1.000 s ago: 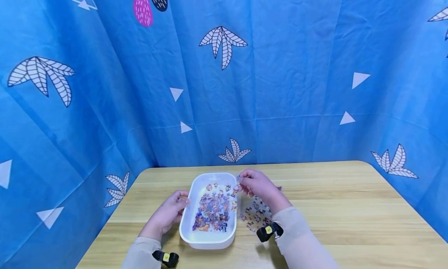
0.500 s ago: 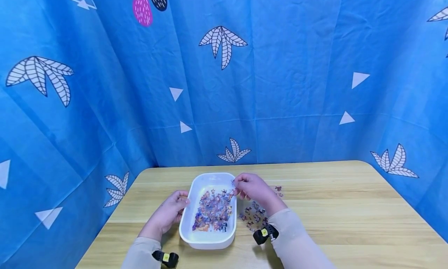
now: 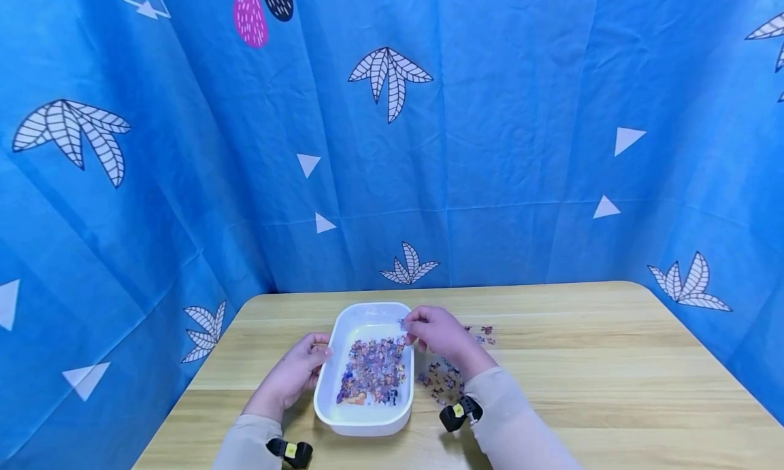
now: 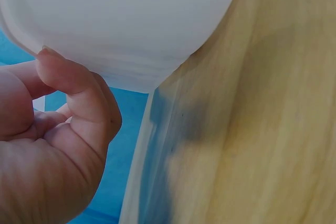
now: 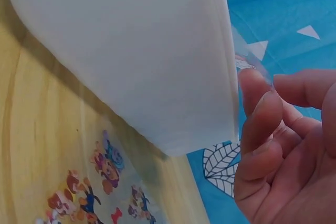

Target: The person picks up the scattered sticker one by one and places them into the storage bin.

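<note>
A white rectangular tray (image 3: 367, 429) stands on the table with a cluster of small cartoon prints (image 3: 373, 371) inside. My left hand (image 3: 294, 371) holds the tray's left rim; in the left wrist view its bent fingers (image 4: 73, 77) touch the rim. At the tray's far right rim my right hand (image 3: 441, 334) pinches a clear sticker sheet (image 5: 254, 53) between thumb and forefinger, with the sheet reaching in over the rim. Most of that sheet is hidden by the tray wall in the right wrist view.
Clear sheets with cartoon dog prints (image 5: 107, 166) lie on the wooden table (image 3: 612, 368), right of the tray and partly under my right forearm. A blue patterned curtain (image 3: 502, 150) hangs behind the table and along its sides.
My right hand has moved slightly left over the rim, and the sheet's prints have come down into the tray. More prints on the table show behind the hand. My left hand stays put.
</note>
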A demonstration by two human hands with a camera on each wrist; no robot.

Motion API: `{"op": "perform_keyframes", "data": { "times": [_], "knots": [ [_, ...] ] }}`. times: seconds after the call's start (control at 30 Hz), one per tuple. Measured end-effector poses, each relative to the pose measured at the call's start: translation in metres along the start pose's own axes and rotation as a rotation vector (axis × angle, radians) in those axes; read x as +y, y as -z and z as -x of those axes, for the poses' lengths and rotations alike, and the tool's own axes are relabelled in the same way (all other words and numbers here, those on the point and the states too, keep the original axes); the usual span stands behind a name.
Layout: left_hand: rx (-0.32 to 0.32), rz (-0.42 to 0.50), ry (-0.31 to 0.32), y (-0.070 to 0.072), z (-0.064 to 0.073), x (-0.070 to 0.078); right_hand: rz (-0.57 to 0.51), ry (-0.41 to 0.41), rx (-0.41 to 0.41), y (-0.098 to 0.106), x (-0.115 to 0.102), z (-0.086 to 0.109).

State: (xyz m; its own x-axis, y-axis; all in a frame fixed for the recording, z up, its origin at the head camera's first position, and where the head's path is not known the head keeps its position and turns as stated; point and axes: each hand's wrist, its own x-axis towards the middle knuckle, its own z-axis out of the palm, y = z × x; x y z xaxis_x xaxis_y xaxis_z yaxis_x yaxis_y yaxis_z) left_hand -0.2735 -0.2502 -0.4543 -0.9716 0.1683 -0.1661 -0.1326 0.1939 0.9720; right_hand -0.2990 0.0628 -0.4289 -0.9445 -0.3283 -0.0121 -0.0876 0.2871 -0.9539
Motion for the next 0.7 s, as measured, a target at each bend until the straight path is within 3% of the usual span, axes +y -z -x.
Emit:
{"op": "perform_keyframes", "data": {
  "times": [0.7],
  "knots": [
    [0.007, -0.015, 0.001, -0.0001, -0.0001, 0.0008, 0.045, -0.001, 0.04, 0.0004, 0.0002, -0.0003]
  ]
}}
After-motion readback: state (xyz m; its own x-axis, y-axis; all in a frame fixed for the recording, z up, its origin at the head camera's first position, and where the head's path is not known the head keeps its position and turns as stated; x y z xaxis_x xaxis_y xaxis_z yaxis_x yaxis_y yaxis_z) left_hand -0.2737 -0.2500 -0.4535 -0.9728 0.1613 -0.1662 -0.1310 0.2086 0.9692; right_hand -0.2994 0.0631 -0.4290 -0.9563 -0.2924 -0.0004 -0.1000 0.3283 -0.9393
